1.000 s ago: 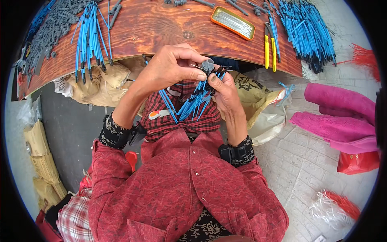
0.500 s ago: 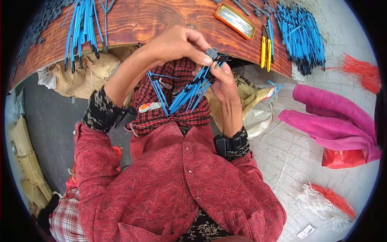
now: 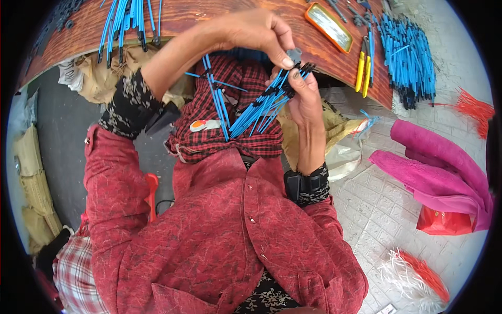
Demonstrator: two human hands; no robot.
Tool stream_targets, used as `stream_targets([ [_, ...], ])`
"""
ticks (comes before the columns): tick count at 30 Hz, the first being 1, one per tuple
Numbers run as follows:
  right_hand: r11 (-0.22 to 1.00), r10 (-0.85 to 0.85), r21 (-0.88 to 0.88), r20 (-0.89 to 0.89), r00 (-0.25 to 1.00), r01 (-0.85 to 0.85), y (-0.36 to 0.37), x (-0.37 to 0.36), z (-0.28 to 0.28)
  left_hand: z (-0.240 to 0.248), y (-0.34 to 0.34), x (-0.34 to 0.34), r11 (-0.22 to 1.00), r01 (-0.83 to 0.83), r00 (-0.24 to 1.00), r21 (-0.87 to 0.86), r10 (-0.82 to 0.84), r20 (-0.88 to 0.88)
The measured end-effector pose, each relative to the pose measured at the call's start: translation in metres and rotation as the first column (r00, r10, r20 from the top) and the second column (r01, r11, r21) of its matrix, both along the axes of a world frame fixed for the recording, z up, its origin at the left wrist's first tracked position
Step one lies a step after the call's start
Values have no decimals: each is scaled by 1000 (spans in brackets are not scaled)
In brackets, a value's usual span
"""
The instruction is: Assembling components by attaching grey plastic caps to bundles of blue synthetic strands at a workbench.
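Observation:
My left hand (image 3: pixel 261 37) reaches across from the left and pinches a small grey plastic fitting (image 3: pixel 294 54) between thumb and fingers. Just below it, my right hand (image 3: pixel 305 98) grips a bundle of thin blue rods (image 3: pixel 257 111) with black tips. The fitting sits right beside the black ends at the top of this bundle; whether a rod is seated in it cannot be made out. The bundle slants down toward my lap, over a red-and-black checked cloth (image 3: pixel 180 140). A few loose blue rods (image 3: pixel 214 94) lie on that cloth, left of the bundle.
Along the wooden table (image 3: pixel 178 21) lie more blue rods (image 3: pixel 121 26), an orange-rimmed tray (image 3: pixel 328 27) of thin metal pieces, yellow-handled pliers (image 3: pixel 363 73) and a large blue rod pile (image 3: pixel 408 57). To the right are a magenta towel (image 3: pixel 434 167) and red strands (image 3: pixel 473 112).
My view has shifted, so the table's things sit farther right and higher. Both hands keep their grips on the grey fitting and the rod bundle, close together as before.

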State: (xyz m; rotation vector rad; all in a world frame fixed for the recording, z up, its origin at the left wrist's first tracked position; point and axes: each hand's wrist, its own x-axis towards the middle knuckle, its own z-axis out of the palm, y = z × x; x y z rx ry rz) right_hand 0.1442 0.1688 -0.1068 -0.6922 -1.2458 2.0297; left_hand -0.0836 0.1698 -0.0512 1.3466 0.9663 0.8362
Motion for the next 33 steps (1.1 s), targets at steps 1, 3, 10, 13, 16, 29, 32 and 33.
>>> stream_targets([
  [1, 1000, -13, 6, 21, 1000, 13, 1, -1, 0, 1, 4, -3, 999, 37, 999, -10, -37, -33],
  [3, 998, -62, 32, 36, 997, 61, 4, -2, -6, 23, 10, -8, 995, 94, 963, -34, -99, -252],
  [10, 994, -97, 51, -11, 995, 98, 5, -16, -10, 20, 22, -18, 984, 91, 936, -153, -137, -324],
  [13, 992, -125, 21, -33, 992, 126, 3, -17, -6, 28, 19, -10, 993, 50, 910, -111, -91, -405],
  [16, 995, -88, 38, -38, 995, 89, 7, -12, -13, 21, 19, -8, 984, 57, 973, -169, -93, -210],
  [29, 999, 25, -28, -194, 981, -31, -3, 16, -8, 52, -2, 25, 982, 180, 967, -60, -188, -174],
  [32, 1000, 25, -10, -208, 978, -27, -10, 26, -4, 52, -5, 31, 970, 198, 945, 141, -152, -288],
  [33, 999, 31, 37, -226, 974, -23, -12, 27, -6, 58, -8, 38, 976, 186, 933, 115, -139, -331],
])
